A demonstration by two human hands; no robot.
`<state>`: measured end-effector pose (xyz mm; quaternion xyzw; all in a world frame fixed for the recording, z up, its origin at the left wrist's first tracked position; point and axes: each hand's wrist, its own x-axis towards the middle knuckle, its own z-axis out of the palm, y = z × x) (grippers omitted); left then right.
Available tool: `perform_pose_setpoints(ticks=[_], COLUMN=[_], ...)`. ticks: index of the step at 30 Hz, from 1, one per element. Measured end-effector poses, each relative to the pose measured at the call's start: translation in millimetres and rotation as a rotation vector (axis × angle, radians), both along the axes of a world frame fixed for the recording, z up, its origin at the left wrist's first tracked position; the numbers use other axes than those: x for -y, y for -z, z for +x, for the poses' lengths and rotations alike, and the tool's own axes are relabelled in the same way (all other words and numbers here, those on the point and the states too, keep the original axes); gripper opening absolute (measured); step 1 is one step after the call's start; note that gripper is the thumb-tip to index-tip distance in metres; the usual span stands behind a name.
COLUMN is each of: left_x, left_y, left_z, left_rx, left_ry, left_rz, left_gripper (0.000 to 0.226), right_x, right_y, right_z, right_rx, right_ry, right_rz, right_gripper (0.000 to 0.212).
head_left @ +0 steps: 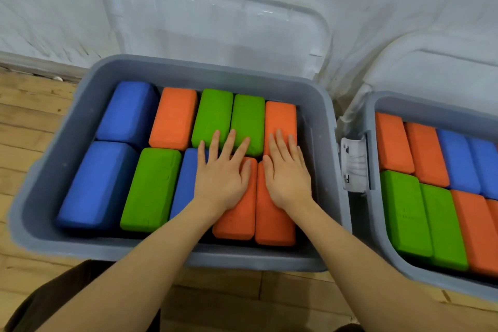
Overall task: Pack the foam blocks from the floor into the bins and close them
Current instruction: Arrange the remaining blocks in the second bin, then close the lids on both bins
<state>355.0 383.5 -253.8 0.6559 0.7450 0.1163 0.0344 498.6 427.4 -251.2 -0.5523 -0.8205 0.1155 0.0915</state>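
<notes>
We are leaning over a wooden plank floor (24,121) that is running up to a white, scuffed wall (54,8). The big grey plastic bin (48,153) with rounded corners is sitting on it, and its translucent lid (215,21) is standing open, tilted back against the wall. A second grey bin (377,105) is sitting just beside it on the right, its own clear lid (444,62) also leaning back, and a white latch (354,164) is hanging between the two rims.

Inside the near bin, matte foam blocks with softened edges are filling nearly the whole floor of the bin, packed side by side in two rows: two blue blocks (126,113) at the left, orange blocks (173,116) and green blocks (153,188) across the middle. Only narrow dark gaps are showing along the walls, widest at the right wall and the front edge. The second bin is holding orange, blue and green foam blocks (404,213) just as tightly.

We are laying our left hand (222,178) flat with fingers spread wide, palm on the orange block (237,218) in the front row and fingertips reaching onto a green one. Our right hand (287,172) is lying flat beside it, fingers straight and close together, pressing on the neighbouring orange block (273,226). Neither hand is gripping anything.
</notes>
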Motion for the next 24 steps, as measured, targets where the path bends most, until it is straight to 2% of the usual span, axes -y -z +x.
perform_pose_setpoints(ticks=[4,8,11,15,20,24], left_x=[0.6,2.0,0.2,-8.2,-39.4,-77.3], left_y=[-5.0,-9.3,-11.9,-24.3,-48.3,-68.9], left_z=[0.9,2.9,1.4,-4.3,-13.9,-16.4], left_rx=[0.011,0.032,0.034,0.022,-0.020,-0.122], left_ry=[-0.009,-0.036,-0.053,-0.049,-0.086,-0.099], left_rz=[0.026,-0.050,-0.095,0.026,0.181,0.251], left_gripper=[0.047,0.049,0.044,0.047,0.048,0.045], right_x=[-1.2,-1.7,-4.6,-25.4,-63.1,-104.4], right_y=[-2.0,-9.0,-20.0,-36.1,-60.3,-72.4], right_z=[-0.1,-0.5,-2.0,2.1,2.8,8.4], right_rx=[-0.040,0.027,0.088,0.127,-0.073,-0.277], right_ry=[-0.028,-0.027,-0.049,-0.121,-0.081,-0.047], right_rz=[0.000,0.020,0.061,0.069,0.154,0.261], right_gripper=[0.070,0.069,0.062,0.046,0.045,0.044])
